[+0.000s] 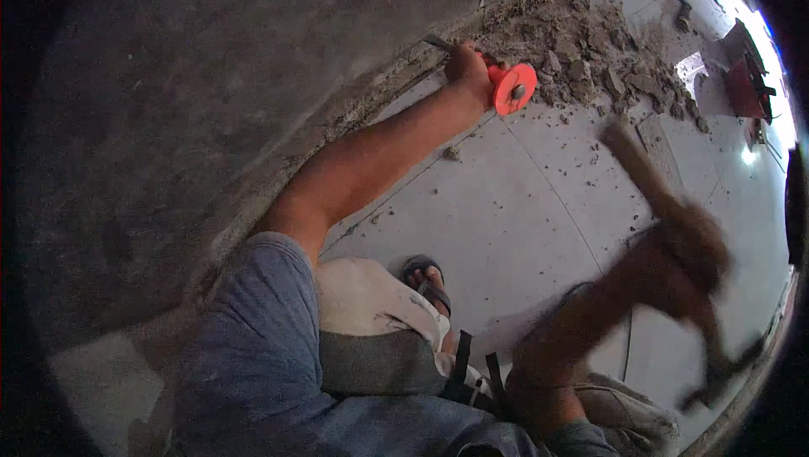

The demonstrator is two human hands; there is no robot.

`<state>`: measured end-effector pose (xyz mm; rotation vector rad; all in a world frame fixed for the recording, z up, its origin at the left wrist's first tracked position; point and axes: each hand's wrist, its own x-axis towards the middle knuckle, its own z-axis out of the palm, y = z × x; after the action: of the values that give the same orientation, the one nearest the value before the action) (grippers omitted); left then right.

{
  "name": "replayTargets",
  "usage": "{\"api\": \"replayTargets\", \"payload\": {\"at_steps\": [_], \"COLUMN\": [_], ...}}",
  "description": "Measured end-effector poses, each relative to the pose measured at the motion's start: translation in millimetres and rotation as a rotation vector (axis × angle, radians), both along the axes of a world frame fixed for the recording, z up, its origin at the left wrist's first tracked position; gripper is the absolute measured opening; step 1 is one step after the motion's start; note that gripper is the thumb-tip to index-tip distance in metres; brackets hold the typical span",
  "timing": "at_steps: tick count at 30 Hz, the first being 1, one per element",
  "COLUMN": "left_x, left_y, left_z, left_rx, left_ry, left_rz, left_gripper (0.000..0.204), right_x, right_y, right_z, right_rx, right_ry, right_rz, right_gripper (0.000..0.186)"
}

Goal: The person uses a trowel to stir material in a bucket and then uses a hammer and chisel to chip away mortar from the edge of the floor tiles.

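My left hand (469, 71) is closed around a chisel (511, 90) with a round orange-red hand guard. The chisel's dark blade pokes out beyond my fist, toward the rough strip where the grey wall (211, 61) meets the floor; whether its tip touches is hard to see. On the right, my right hand (698, 242) grips a hammer (638, 166) by its handle, apart from the chisel. Motion blurs this hand and the hammer, whose head appears low at the right rim.
Broken mortar rubble (590, 56) lies heaped along the wall beyond the chisel. Crumbs dot the pale tiled floor (497, 196). A red container (748, 90) stands at the far right, with a dark tool (683, 12) farther back. My sandalled foot (427, 282) rests on the tiles.
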<state>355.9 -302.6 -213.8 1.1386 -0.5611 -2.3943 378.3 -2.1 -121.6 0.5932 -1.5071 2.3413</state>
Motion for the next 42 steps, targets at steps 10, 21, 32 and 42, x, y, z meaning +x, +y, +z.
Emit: {"api": "replayTargets", "payload": {"at_steps": [10,21,32,42], "left_x": [-3,-6,-10,-13], "left_y": [2,13,-9,-4], "left_z": [5,-7,2,-8], "left_rx": [0.011,-0.024,0.075,-0.032], "left_ry": [-0.103,-0.021,-0.037,0.006], "left_rz": [0.010,0.042,0.102,0.046], "left_gripper": [0.022,0.029,0.025,0.029], "right_x": [38,75,-35,77], "right_y": [-34,-99,39,-90], "right_z": [-68,-102,48,-97], "right_rx": [-0.270,0.365,-0.173,0.219], "right_ry": [-0.762,-0.847,-0.013,-1.006], "right_rz": [0.638,0.611,0.238,0.603], "right_gripper": [0.019,0.014,0.027,0.014]}}
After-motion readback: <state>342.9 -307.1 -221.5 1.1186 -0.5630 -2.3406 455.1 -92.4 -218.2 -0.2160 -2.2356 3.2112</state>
